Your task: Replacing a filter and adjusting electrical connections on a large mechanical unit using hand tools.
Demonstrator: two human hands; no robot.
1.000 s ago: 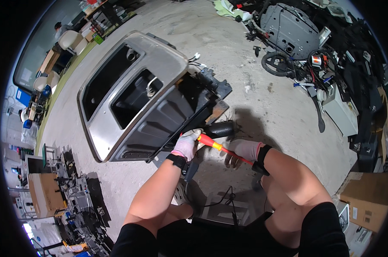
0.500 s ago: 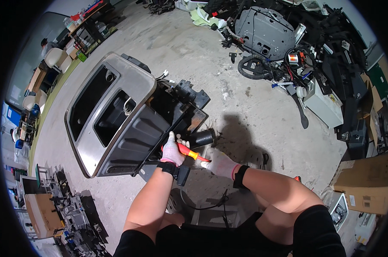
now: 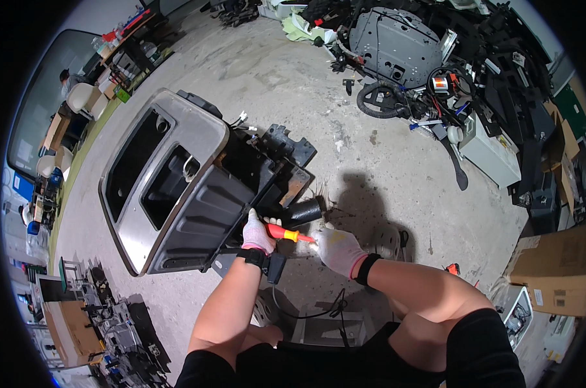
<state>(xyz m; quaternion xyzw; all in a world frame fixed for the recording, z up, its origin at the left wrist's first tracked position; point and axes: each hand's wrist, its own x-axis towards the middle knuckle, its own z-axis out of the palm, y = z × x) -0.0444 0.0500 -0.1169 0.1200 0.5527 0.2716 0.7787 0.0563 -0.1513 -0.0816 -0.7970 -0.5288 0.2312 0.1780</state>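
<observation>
A screwdriver [image 3: 285, 233] with a red and yellow handle and a red shaft lies crosswise between my hands. My left hand [image 3: 258, 234], in a white glove, is closed around its handle end. At the shaft's tip, the gloved fingers of my right hand [image 3: 339, 249] are pinched together; whether they hold a small part there is hidden. Just beyond my left hand stands a tilted dark grey housing [image 3: 199, 216] with a metal top frame [image 3: 147, 194] and two openings. A black cylinder [image 3: 302, 211] sticks out from its lower side, near my left fingers.
A dark bracket assembly [image 3: 289, 152] is on the housing's far right side. Parts, a grey panel [image 3: 396, 48] and cables are heaped at the far right. Cardboard boxes [image 3: 558, 268] stand on the right. More machine parts [image 3: 121, 323] lie at lower left. A small stool [image 3: 328, 326] is beneath me.
My right hand has shifted slightly right, and more of the screwdriver shows. The left hand still grips the handle. The view has tilted a little.
</observation>
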